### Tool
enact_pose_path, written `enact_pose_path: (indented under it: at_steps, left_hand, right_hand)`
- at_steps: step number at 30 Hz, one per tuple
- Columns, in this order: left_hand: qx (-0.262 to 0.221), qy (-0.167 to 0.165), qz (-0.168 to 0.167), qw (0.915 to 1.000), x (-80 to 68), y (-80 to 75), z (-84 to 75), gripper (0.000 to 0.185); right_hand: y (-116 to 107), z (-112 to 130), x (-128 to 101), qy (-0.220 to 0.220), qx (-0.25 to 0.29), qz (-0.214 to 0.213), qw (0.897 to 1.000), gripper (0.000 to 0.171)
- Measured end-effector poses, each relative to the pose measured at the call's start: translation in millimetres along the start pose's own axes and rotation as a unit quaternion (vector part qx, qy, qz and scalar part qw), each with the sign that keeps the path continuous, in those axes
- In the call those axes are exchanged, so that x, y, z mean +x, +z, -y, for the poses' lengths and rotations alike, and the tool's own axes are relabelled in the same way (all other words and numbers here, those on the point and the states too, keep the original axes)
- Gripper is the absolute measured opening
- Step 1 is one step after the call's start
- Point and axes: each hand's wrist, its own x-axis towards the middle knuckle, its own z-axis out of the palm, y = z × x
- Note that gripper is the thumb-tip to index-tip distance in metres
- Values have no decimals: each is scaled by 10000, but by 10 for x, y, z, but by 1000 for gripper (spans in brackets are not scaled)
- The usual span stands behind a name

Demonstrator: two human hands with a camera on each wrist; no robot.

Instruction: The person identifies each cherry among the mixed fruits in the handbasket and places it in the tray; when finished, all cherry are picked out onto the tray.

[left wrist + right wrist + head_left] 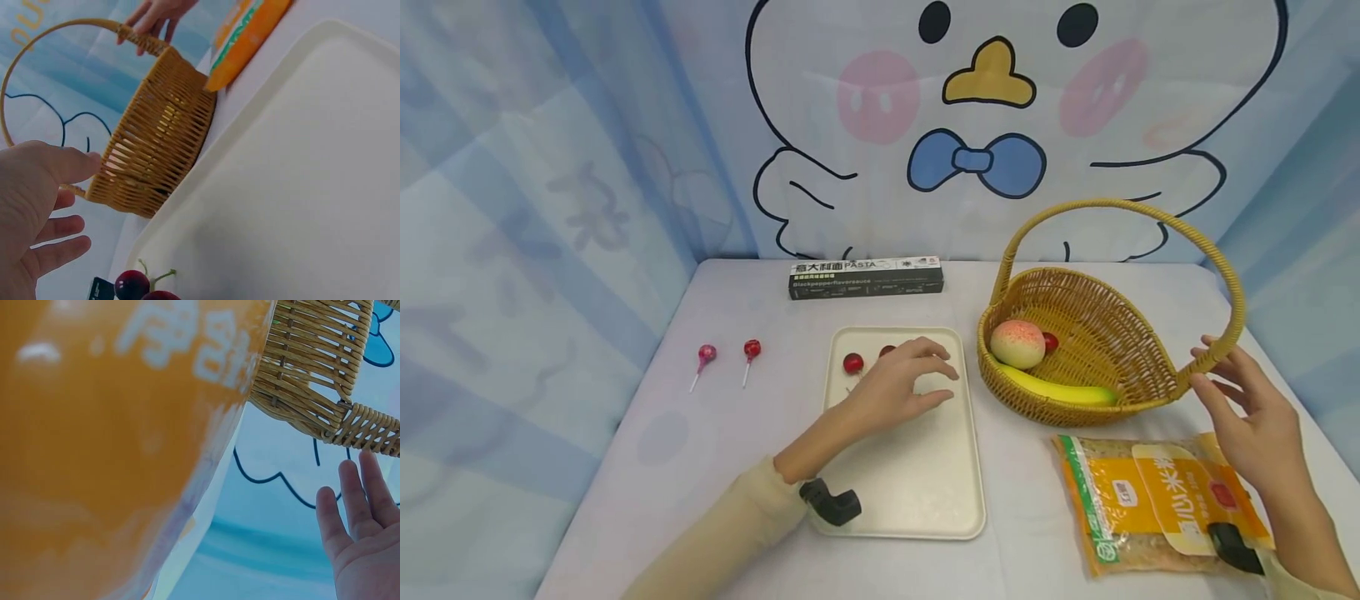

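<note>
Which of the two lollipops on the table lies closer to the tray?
The red lollipop, the right one of the pair in the head view. The pink lollipop lies further left, farther from the tray; both are off the tray, heads pointing away.

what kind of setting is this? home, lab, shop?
Likely a staged tabletop booth, not a home: a cartoon duck backdrop and curtains wall in the table, with a wicker basket and cream tray laid out like props.
</note>
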Motion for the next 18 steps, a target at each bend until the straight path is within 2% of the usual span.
enact_pose_path:
  at_steps: [5,11,15,18]
  left_hand:
    - [-546,107,346,9979,237,2,-69,30]
    - [-1233,300,831,9884,594,-32,-192,43]
    - [-1399,409,1151,9826,815,2,-276,47]
    - [-1295,441,1347,9814,973,47,-341,48]
  right_hand:
    - [-32,-10,5,73,47,68,9999,58]
    - [-44,-22,15,134,121,119,9998,58]
    - [-38,-6,9,88,173,106,9998,58]
    - [-33,10,11,28,227,98,9997,57]
